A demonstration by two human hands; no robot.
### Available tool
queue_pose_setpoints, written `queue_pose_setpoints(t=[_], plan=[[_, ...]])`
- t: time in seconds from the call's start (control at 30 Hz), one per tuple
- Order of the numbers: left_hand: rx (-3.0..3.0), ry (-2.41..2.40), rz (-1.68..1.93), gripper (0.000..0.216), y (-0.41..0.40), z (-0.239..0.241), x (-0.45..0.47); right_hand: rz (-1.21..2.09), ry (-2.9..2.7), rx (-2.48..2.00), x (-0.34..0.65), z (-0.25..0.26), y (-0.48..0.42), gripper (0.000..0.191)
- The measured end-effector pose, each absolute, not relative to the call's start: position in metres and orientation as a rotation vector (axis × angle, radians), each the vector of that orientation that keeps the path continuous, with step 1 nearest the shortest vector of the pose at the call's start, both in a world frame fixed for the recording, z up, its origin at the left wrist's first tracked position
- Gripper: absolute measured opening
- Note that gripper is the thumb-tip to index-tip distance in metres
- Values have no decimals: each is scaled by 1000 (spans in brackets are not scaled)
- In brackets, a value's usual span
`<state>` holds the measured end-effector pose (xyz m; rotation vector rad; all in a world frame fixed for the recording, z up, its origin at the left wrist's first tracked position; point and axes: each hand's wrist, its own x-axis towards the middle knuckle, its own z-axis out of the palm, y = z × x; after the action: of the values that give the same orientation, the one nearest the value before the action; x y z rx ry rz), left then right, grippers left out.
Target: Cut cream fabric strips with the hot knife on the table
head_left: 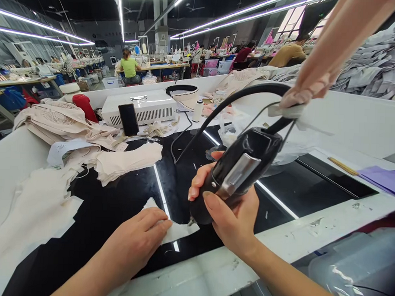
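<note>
My right hand point(234, 214) is wrapped around a black hand-held power tool point(239, 162) with a silver lever on its side. Its small metal tip points down at the edge of a white fabric piece point(181, 230) on a glossy black board point(117, 205). Fingers together, my left hand point(145, 232) presses that piece down just left of the tip; part of the fabric is hidden under it. A thick black cable point(231, 99) arcs from the tool's top. Another person's hand point(303, 93) reaches in from the upper right and holds the cable.
Left of the board lie stacked cream fabric pieces point(129, 160) and a beige fabric heap point(62, 117). A phone point(129, 119) leans on a white vented box point(140, 108). A white bottle point(198, 110) stands behind. Right are a yellow pencil point(342, 165) and purple cloth point(382, 179).
</note>
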<state>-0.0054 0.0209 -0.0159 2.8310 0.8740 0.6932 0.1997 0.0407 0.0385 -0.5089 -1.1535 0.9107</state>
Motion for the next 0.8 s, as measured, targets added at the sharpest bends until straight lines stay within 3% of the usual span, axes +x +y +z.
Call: queue_pose_setpoints(t=[0.33,0.6,0.8], plan=[[2761,873,614,25,14,-26,-2,856,-1156,-596,207,39,33,48],[2756,862,621,27,11,-30,-3,876,-1121,-547,199,38,37,39],[2731,860,612,28,10,-31,-3,949,-1119,-516,186,36,42,44]])
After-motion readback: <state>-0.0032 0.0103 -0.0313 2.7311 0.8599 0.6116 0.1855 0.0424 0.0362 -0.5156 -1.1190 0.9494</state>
